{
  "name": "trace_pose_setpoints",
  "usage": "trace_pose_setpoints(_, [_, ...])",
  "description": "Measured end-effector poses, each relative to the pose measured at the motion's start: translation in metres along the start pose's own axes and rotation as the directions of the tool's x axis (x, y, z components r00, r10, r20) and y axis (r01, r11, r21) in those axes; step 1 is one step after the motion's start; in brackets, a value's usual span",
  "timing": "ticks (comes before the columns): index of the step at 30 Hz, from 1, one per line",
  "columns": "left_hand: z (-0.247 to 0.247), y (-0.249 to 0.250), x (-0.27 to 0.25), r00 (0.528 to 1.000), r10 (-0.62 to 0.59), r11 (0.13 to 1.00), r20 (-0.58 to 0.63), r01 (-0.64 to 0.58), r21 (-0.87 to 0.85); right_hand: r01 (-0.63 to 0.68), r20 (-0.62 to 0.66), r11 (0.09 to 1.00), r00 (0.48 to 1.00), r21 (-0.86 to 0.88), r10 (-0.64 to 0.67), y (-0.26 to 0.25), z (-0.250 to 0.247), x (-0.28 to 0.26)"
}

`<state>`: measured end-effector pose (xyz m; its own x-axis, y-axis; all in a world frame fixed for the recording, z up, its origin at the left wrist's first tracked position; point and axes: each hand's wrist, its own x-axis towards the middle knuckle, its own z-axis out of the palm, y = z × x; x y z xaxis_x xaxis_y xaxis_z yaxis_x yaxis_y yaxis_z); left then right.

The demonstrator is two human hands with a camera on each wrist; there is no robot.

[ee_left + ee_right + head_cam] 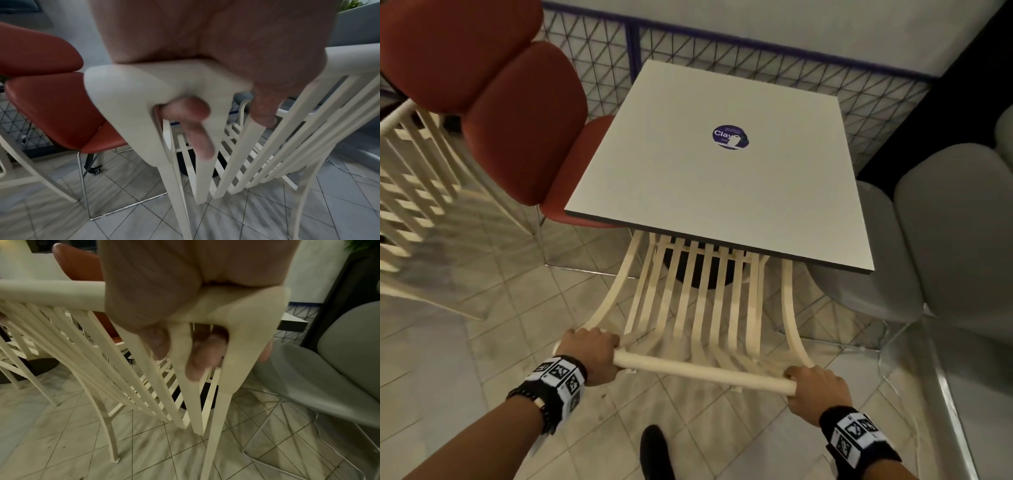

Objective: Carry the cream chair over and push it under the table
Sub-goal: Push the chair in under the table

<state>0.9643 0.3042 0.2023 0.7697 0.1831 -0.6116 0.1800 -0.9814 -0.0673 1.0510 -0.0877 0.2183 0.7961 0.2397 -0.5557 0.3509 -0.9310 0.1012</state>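
The cream slatted chair stands with its seat under the near edge of the square white table; only its back slats and top rail show in the head view. My left hand grips the left end of the top rail. My right hand grips the right end. In the left wrist view my left hand curls round the chair at its rounded corner. In the right wrist view my right hand wraps the chair at its other corner, fingers poking between the slats.
A red padded chair stands at the table's left, a grey padded chair at its right. Another cream slatted chair is at far left. A wire mesh fence runs behind the table. My dark shoe rests on the tiled floor.
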Motion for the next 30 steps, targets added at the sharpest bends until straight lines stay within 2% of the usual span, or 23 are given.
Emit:
trace_pose_setpoints(6, [-0.012,0.003,0.004,0.999,-0.032,0.999,0.008,0.032,0.027,-0.012,0.007,0.999,1.000,-0.041,0.012,0.000,-0.012,0.006])
trace_pose_setpoints(11, [-0.047,0.009,0.033,0.999,-0.050,0.999,-0.017,0.050,0.001,-0.065,0.000,0.998,0.998,0.012,0.065,0.010,-0.041,0.046])
trace_pose_setpoints(18, [-0.030,0.008,0.031,0.997,-0.067,0.998,-0.036,0.067,-0.001,-0.092,-0.008,0.995,0.996,-0.023,0.092,0.006,-0.028,0.039])
trace_pose_setpoints(21, [-0.031,0.008,0.029,0.997,-0.067,0.998,-0.049,0.067,0.001,-0.137,-0.017,0.990,0.990,0.037,0.137,0.005,-0.024,0.042])
trace_pose_setpoints(30, [-0.030,-0.003,0.030,0.997,-0.054,0.999,-0.054,0.054,-0.009,-0.267,-0.079,0.963,0.960,0.038,0.269,-0.009,-0.011,0.037])
